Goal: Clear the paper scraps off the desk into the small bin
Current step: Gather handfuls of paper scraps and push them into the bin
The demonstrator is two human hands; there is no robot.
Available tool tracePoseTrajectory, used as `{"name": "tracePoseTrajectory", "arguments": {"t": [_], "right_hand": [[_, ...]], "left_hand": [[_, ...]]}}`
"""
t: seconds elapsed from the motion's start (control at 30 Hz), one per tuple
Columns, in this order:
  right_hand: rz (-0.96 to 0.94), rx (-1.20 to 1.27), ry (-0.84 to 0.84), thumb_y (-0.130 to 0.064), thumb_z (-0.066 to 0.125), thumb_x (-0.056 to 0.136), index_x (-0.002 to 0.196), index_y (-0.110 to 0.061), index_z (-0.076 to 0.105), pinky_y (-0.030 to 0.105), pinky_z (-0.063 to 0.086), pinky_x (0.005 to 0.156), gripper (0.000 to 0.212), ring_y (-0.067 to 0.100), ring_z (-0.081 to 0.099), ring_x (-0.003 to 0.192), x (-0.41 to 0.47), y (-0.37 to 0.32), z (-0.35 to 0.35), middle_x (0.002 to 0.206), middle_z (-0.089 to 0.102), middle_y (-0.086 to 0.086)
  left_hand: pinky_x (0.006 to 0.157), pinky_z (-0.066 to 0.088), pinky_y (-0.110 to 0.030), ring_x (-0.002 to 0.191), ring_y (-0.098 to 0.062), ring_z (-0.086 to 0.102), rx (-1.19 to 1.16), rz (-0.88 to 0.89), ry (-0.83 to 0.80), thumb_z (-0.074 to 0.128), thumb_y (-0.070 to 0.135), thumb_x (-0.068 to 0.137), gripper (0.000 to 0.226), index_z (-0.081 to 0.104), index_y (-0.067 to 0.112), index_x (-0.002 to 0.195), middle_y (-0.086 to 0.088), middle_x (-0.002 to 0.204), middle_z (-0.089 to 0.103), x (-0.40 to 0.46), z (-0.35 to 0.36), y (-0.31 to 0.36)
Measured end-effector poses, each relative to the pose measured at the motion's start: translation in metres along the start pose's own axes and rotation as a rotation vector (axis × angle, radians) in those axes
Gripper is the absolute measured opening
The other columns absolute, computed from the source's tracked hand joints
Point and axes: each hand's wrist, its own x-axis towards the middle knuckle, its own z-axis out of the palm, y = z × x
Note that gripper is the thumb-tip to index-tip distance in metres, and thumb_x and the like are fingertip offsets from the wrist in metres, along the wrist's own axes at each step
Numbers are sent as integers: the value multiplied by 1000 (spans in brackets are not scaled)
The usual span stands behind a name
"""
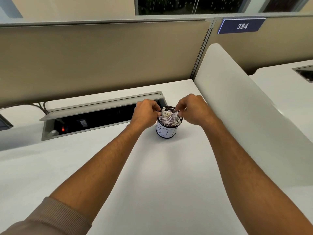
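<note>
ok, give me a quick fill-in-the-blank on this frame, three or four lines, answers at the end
1. The paper scraps are piled inside the small ____.
2. The bin wears a white label with the handwritten word ____.
3. The left hand and right hand both reach to the bin's ____.
4. The blue sign on the partition reads ____.

Answers: bin; BIN; rim; 384
</note>
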Motion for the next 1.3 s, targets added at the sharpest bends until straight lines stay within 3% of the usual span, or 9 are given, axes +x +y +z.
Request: {"name": "tracePoseTrajectory", "arguments": {"t": [0.1,0.33,0.67,0.87,0.93,1.07,1.2,1.3], "right_hand": [[58,-20,-68,-13,77,76,104,-18,70,26,43,72,29,26,60,92,-5,2,15,103,65,13],[31,-226,42,-7,66,86,115,-10,64,29,41,71,30,32,59,98,-1,-17,28,114,58,17],[-12,-275,-77,-19,67,88,117,-7,59,31,43,73,32,30,59,98,7,-32,49,113,58,16],[16,-188,-27,-10,68,84,112,-13,67,34,49,81,29,31,57,97,7,-28,25,114,56,13],[4,-155,46,-9,67,84,108,-15,70,31,48,76,25,26,55,88,7,-27,19,111,60,12],[-32,-19,23,-22,75,81,100,-17,74,27,48,73,20,22,59,88,8,-30,22,98,67,6],[-62,-114,-68,-21,72,83,102,-19,74,29,49,69,19,25,57,80,10,-28,41,98,66,10],[-76,-224,-100,-15,66,87,104,-15,71,29,45,67,17,25,53,77,15,-29,52,100,64,13]], "left_hand": [[76,59,-40,84,-23,68,1,11,-3,74,12,82,11,71,20,91,-6,87,69,0,1,-1],[71,60,-38,78,-20,68,50,38,-14,70,11,84,12,75,22,82,0,81,70,0,5,-1],[75,60,-38,79,-21,69,26,36,-15,70,12,86,11,76,15,95,-4,92,73,-1,6,-1],[74,60,-38,76,-21,69,-1,10,1,70,13,86,10,74,21,82,-5,87,71,-1,5,-4],[72,60,-38,78,-22,69,-3,-1,8,70,13,85,18,69,26,73,-5,86,69,-1,6,-5],[68,60,-39,78,-24,68,-46,-37,37,73,12,82,25,62,27,65,-6,83,67,-1,5,-6],[65,61,-36,63,-18,71,-104,-44,39,74,13,83,11,67,17,75,-8,83,68,-4,3,-5],[70,61,-37,74,-18,70,-101,-45,45,75,14,82,12,68,19,75,-6,83,69,-4,3,-5]]}}
